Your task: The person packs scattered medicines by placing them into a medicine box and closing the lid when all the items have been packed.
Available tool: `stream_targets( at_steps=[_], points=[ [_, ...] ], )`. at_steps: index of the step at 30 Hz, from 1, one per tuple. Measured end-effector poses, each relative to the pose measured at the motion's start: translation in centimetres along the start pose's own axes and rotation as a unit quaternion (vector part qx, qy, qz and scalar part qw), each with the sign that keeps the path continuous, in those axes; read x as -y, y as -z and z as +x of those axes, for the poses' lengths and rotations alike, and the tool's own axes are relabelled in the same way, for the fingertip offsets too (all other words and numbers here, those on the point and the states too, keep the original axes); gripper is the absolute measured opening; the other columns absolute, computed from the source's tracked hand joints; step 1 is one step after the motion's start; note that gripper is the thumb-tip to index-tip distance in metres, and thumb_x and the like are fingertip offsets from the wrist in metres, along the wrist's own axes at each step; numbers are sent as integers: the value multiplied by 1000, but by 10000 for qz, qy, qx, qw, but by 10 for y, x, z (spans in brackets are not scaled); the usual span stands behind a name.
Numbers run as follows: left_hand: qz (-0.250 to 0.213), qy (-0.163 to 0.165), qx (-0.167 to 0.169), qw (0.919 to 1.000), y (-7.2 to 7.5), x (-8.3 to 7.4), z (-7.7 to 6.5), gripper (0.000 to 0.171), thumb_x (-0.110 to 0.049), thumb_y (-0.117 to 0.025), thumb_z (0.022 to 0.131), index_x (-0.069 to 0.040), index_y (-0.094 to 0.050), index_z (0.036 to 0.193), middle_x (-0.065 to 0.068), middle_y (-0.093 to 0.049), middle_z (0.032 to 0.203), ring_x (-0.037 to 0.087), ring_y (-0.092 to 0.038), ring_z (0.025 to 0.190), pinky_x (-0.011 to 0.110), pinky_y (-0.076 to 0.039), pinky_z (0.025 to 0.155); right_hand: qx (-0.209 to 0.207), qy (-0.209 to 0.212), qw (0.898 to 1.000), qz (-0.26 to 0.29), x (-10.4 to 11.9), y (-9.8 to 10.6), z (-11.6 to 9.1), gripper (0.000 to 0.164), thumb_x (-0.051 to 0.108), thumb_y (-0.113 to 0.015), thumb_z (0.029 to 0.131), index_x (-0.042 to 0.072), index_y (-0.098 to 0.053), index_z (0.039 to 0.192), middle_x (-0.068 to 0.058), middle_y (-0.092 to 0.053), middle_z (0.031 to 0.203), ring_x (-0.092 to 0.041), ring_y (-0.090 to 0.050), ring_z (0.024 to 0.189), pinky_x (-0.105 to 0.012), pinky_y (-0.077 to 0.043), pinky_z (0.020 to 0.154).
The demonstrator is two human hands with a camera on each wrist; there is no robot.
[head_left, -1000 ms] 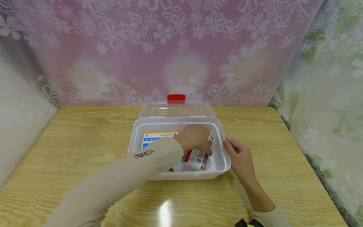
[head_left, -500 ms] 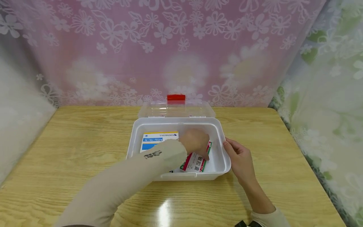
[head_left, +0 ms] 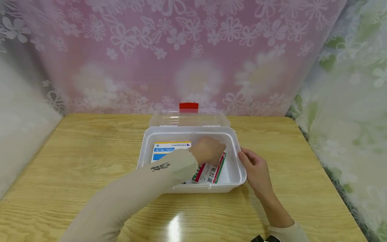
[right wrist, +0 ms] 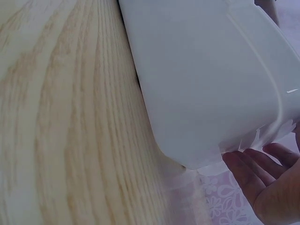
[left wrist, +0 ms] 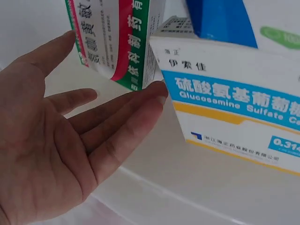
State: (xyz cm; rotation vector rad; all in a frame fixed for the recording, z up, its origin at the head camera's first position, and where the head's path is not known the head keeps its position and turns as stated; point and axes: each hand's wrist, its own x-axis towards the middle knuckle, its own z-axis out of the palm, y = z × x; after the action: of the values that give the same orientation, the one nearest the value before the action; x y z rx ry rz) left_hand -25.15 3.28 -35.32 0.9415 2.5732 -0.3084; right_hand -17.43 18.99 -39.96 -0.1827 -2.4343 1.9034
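Observation:
My left hand (head_left: 208,150) reaches down inside a white plastic storage box (head_left: 181,189). In the left wrist view its fingers are spread and fairly straight. The longer fingertips meet the edge of a white, blue and yellow glucosamine medicine box (left wrist: 225,101); the thumb is beside a white, red and green medicine box (left wrist: 112,42). From the head view, the red and green medicine box (head_left: 208,173) lies slanted near the front wall, partly under the hand. My right hand (head_left: 258,169) holds the storage box's right rim, thumb at the rim and fingers against the outer wall.
The clear lid (head_left: 169,118) with a red handle (head_left: 188,107) hangs open behind the storage box. A wooden table (head_left: 90,158) carries it all. Floral curtains (head_left: 193,60) stand at the back and sides. My left sleeve hides part of the storage box.
My left hand has shifted slightly toward the front of the storage box, and its thumb has drawn in. The red and green medicine box has slid a little frontward. The right hand stays put.

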Motion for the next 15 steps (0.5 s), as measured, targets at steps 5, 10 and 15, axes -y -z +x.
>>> stream_targets(
  at_steps=[5,10,15],
  points=[
    [276,35,-190,9994,10,8,-11,33,-45,-63,89,-23,-58,113,-6,-62,90,12,-57,79,30,-47,76,102,-16,9998,-168,2,2,-1,45,34,-56,97,1,-59,128,-19,-61,119,-18,-63,93,-24,-54,72],
    [107,-78,-491,9987,20,25,-26,38,-46,-62,89,-26,-59,122,-7,-65,97,14,-57,83,34,-48,79,287,-34,9989,-357,6,4,0,47,36,-55,97,2,-57,130,-18,-60,123,-15,-62,95,-22,-53,74],
    [-38,-60,-1063,9943,25,45,-47,46,-46,-62,90,-27,-56,132,-3,-63,116,17,-58,97,37,-49,83,568,-22,9973,-469,7,7,3,50,38,-56,97,2,-55,132,-18,-60,124,-13,-62,95,-23,-54,75]
  ],
)
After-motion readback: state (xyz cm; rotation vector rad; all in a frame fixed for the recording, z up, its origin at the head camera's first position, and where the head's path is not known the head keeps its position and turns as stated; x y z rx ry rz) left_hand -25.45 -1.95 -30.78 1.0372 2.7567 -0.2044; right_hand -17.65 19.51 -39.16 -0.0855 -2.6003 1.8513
